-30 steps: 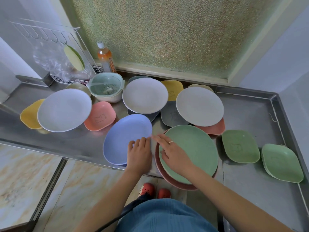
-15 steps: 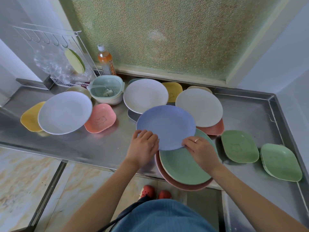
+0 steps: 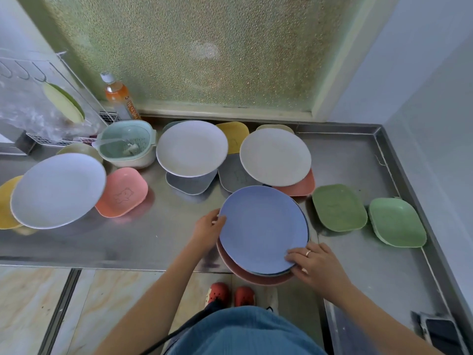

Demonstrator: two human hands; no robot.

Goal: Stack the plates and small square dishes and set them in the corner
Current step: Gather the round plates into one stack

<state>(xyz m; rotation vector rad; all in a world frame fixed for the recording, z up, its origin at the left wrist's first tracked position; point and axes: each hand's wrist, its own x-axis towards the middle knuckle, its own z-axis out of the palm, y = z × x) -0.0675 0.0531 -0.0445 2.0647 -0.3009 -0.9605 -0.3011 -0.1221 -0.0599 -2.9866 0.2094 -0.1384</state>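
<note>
A blue round plate (image 3: 261, 226) lies on top of a stack at the counter's front edge, over a green plate that is almost hidden and a dark pink plate (image 3: 256, 276). My left hand (image 3: 207, 230) holds the blue plate's left rim. My right hand (image 3: 311, 262) grips its front right rim. Two white plates (image 3: 192, 148) (image 3: 275, 156) rest on square dishes further back. A large white plate (image 3: 57, 189) sits at the left. Two green square dishes (image 3: 339, 207) (image 3: 396, 221) lie at the right, and a pink square dish (image 3: 122, 192) lies left of centre.
A steel counter (image 3: 158, 226) with a raised rim meets the wall corner at the back right. A green colander bowl (image 3: 126, 144), an orange drink bottle (image 3: 117, 94) and a wire rack (image 3: 51, 108) stand at the back left. A phone (image 3: 442, 335) lies at the front right.
Both hands carried the blue plate from the counter's left of the stack, rightwards, and lowered it onto the green plate, which is now covered.
</note>
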